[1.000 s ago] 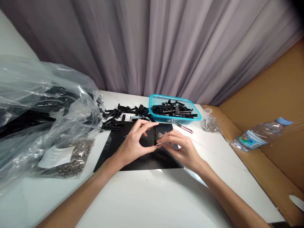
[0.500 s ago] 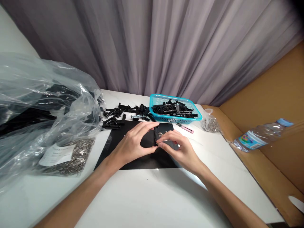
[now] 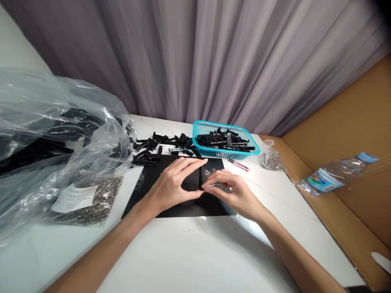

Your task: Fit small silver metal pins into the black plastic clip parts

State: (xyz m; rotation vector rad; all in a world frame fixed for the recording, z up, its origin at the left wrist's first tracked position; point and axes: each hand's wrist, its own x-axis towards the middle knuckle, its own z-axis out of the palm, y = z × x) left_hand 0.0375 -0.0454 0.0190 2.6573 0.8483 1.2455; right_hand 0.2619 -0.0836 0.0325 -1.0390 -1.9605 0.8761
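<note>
Between the thumb and fingers of my left hand [image 3: 174, 181] a narrow black plastic part [image 3: 200, 176] is held by its two ends, above a black mat [image 3: 180, 207]. My right hand [image 3: 229, 187] is closed in a pinch on a thin metal tool [image 3: 215, 185], perhaps tweezers, with its tip at the near end of the part. What lies at the tip is too small to make out. Just beyond my right fingers, a small heap of metal pieces [image 3: 208, 172] rests on the mat.
A blue basket [image 3: 226, 154] full of black parts stands at the back, with loose black parts [image 3: 149, 144] to its left. Nearby lie a pink-handled cutter [image 3: 240, 165] and a small bag of metal pieces [image 3: 271, 160]. Larger plastic bags [image 3: 91, 199] fill the left; a bottle [image 3: 332, 177] lies right.
The thin tool's tip and my right fingers have shifted slightly down toward the near end of the black part. My left hand keeps its hold, the part moving slightly right.
</note>
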